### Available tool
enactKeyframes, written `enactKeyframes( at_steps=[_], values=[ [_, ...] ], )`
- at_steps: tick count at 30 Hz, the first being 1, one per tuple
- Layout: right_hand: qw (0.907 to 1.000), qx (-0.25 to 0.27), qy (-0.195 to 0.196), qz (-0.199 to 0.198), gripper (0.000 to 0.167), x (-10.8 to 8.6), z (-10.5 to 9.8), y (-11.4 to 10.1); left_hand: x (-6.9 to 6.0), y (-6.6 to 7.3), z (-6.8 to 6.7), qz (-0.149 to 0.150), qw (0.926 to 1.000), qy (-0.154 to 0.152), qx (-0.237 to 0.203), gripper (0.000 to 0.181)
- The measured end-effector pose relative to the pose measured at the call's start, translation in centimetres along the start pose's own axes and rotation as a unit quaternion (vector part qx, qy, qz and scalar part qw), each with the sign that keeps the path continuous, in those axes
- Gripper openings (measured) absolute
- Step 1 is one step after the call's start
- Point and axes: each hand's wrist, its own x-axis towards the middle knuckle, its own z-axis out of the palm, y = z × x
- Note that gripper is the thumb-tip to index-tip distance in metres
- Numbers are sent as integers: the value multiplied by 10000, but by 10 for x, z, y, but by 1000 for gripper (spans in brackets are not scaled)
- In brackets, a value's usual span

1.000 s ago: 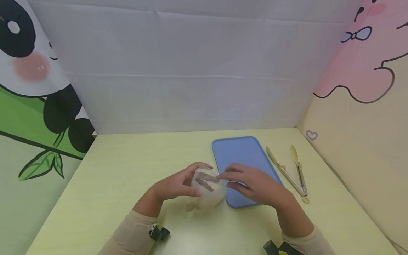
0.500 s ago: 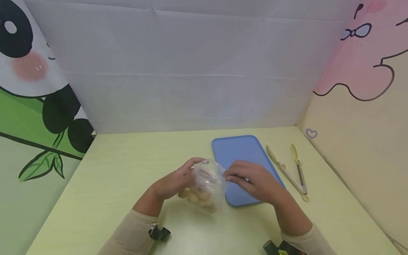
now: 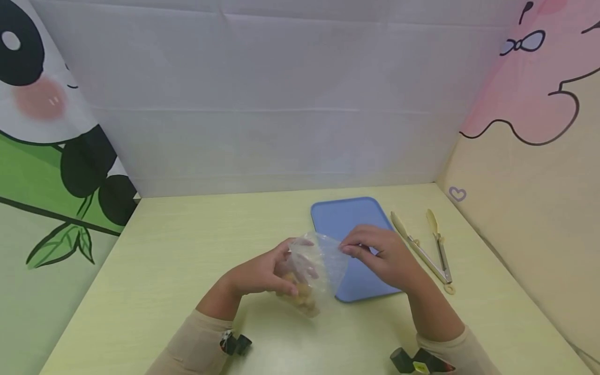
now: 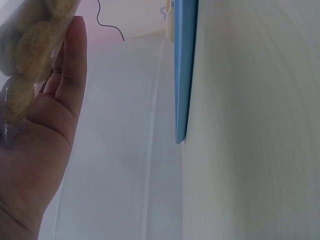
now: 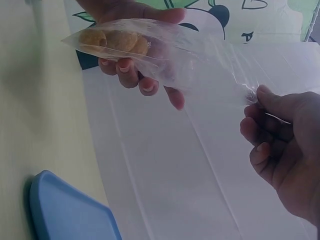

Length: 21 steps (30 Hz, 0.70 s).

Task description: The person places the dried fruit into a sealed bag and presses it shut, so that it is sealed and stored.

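Observation:
A clear plastic bag (image 3: 325,260) hangs between my hands above the table, left of the blue tray's near end. Round golden-brown pieces of food (image 5: 122,42) are gathered in its lower end; their exact kind is unclear. My left hand (image 3: 258,272) holds the filled part of the bag, thumb on one side and fingers on the other. The same pieces show against the palm (image 4: 42,140) in the left wrist view. With thumb and fingertips, my right hand (image 3: 384,258) pinches the edge of the bag's upper end, drawing the plastic out between the hands.
A blue tray (image 3: 349,213) lies flat on the pale table (image 3: 201,229), partly behind the right hand. Kitchen tongs (image 3: 425,259) with cream tips lie spread to its right. A white sheet (image 3: 281,104) stands at the back, with cartoon-printed panels on both sides.
The right hand has moved slightly right and up, pulling the bag's edge away from the left hand. The bag has tilted and stretched out, and its filled end now shows below.

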Motion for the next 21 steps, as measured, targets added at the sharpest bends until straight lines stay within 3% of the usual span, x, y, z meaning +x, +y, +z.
enactKeyframes(
  at_steps=[8, 15, 21],
  values=[
    [9995, 149, 213, 179, 23, 0, -3, 1, 0, 0, 2, -246, 9993, 189, 209, 83],
    [9962, 601, 506, 366, 25, -1, -5, 1, 3, 2, 3, -199, 9989, 218, 361, 79],
    [9923, 672, 809, 648, 22, -1, -4, -1, 2, 2, 3, -264, 9980, 335, 464, 77]
  ],
)
